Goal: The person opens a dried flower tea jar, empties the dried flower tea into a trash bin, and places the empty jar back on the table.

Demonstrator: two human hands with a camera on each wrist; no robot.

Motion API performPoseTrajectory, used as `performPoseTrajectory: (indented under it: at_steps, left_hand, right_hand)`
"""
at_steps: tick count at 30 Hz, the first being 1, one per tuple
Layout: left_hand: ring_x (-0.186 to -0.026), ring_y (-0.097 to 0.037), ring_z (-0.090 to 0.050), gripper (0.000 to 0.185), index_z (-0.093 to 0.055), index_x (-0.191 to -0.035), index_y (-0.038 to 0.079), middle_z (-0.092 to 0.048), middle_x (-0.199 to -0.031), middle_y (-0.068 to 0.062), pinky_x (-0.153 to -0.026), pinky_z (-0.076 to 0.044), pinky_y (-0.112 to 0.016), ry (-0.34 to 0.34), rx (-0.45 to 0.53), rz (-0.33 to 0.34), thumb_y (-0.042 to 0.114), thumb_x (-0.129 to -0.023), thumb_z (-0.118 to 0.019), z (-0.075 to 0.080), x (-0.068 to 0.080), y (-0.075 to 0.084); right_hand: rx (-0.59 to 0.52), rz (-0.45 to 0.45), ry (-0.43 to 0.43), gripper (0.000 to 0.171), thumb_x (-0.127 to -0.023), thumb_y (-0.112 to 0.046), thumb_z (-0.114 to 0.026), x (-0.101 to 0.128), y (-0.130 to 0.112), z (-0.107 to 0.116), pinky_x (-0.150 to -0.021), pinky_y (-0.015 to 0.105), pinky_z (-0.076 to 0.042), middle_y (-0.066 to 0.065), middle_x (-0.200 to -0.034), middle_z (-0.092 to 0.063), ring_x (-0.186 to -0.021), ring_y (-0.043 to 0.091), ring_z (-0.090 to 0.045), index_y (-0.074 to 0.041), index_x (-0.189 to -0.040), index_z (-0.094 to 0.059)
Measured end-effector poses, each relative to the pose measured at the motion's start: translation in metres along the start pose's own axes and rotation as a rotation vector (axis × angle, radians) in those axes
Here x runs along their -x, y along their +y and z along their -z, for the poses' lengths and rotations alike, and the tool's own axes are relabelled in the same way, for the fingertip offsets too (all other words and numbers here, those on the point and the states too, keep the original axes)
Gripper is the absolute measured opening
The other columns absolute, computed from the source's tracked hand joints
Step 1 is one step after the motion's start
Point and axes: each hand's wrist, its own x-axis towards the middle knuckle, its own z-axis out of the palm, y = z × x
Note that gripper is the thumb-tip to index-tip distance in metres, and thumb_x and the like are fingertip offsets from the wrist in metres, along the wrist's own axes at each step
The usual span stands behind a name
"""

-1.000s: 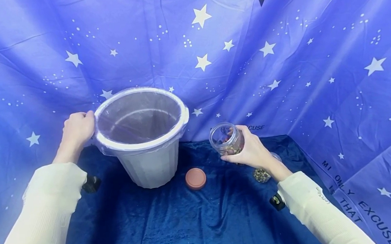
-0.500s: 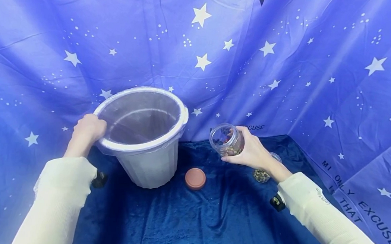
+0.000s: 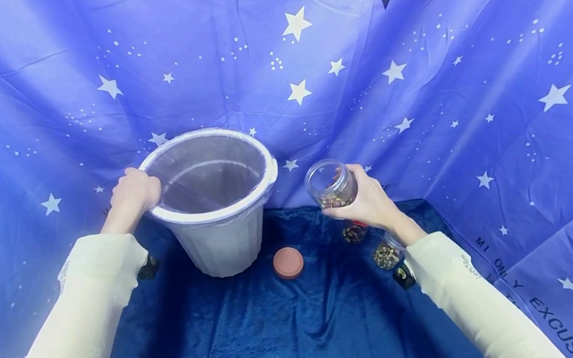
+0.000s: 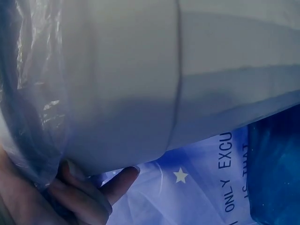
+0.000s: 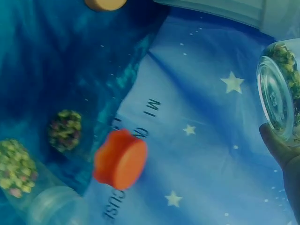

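Note:
A white trash can (image 3: 219, 243) stands at the centre left, its rim covered by a clear plastic liner (image 4: 42, 93). My left hand (image 3: 135, 194) grips the left side of that rim, fingers curled over the liner in the left wrist view. My right hand (image 3: 368, 198) holds a clear jar (image 3: 331, 182) around its side, raised off the cloth to the right of the can. The jar has no lid, and its mouth tilts toward the can. Dried, petal-like bits (image 3: 339, 199) lie in its lower part.
A reddish-brown round lid (image 3: 288, 263) lies on the dark blue cloth (image 3: 256, 323). Below my right hand stand a red-lidded jar (image 3: 354, 233) of dried bits and another clear jar (image 3: 387, 255) with similar contents. A star-printed curtain (image 3: 220, 68) rises behind.
My left hand has shifted right, from beside the can onto its rim. My right hand has lifted the jar slightly, uncovering the red-lidded jar beneath.

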Motion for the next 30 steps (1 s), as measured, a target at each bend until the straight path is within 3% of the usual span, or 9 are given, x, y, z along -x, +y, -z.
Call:
performPoseTrajectory:
  at_steps: [10, 18, 30]
  left_hand:
    - [-0.127, -0.061, -0.039, 0.070, -0.013, -0.144, -0.022, -0.036, -0.139, -0.045, -0.104, -0.038, -0.063, 0.024, 0.014, 0.009, 0.022, -0.091, -0.025, -0.002, 0.002, 0.001]
    - [-0.127, -0.060, -0.039, 0.069, -0.013, -0.144, -0.021, -0.037, -0.138, -0.045, -0.103, -0.038, -0.063, 0.024, 0.026, 0.015, 0.023, -0.093, -0.025, -0.003, 0.005, 0.000]
    - [-0.128, -0.060, -0.038, 0.070, -0.012, -0.144, -0.022, -0.035, -0.139, -0.045, -0.104, -0.038, -0.063, 0.024, 0.019, 0.023, 0.025, -0.094, -0.025, -0.001, 0.004, -0.001]
  right_hand:
    - [0.015, 0.059, 0.030, 0.096, -0.061, -0.045, -0.091, -0.031, -0.027, 0.016, -0.088, 0.049, -0.052, 0.010, -0.125, -0.063, -0.109, 0.028, -0.062, -0.013, -0.138, -0.044]
    - [0.054, 0.083, -0.008, 0.098, -0.061, -0.051, -0.089, -0.045, -0.040, 0.020, -0.090, 0.049, -0.052, 0.007, -0.122, -0.064, -0.110, 0.025, -0.062, -0.016, -0.141, -0.044]
    - [0.086, 0.102, -0.022, 0.105, -0.060, -0.046, -0.090, -0.070, -0.071, 0.031, -0.091, 0.049, -0.052, 0.015, -0.128, -0.059, -0.112, 0.029, -0.060, -0.011, -0.144, -0.037]
